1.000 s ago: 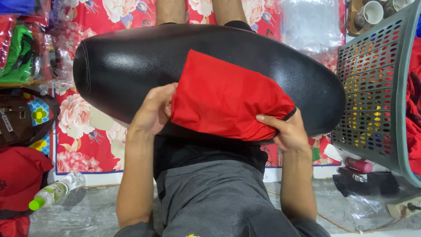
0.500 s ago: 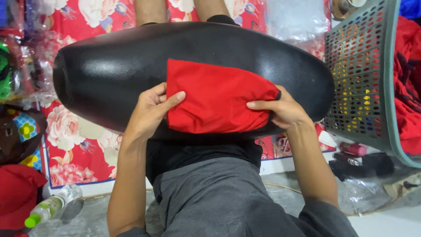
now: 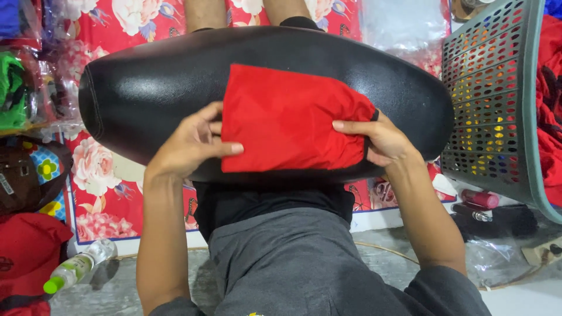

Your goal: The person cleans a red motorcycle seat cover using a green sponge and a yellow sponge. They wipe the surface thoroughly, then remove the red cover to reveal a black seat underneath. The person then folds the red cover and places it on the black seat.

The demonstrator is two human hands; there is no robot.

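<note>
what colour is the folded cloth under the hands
Red, with a thin black edge at its right end; head view.

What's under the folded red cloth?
The red cloth lies flat on a glossy black oblong cushion, pressed by the left hand and right hand. The cushion's patch beneath it is covered, so anything tucked there stays hidden.

Red cloth, folded flat into a rough rectangle, smooth and faintly glossy, with a thin black trim at its right end. Lies across the middle of the black cushion, lower edge close to the cushion's near edge, right end tapering toward the cushion's right tip.
</note>
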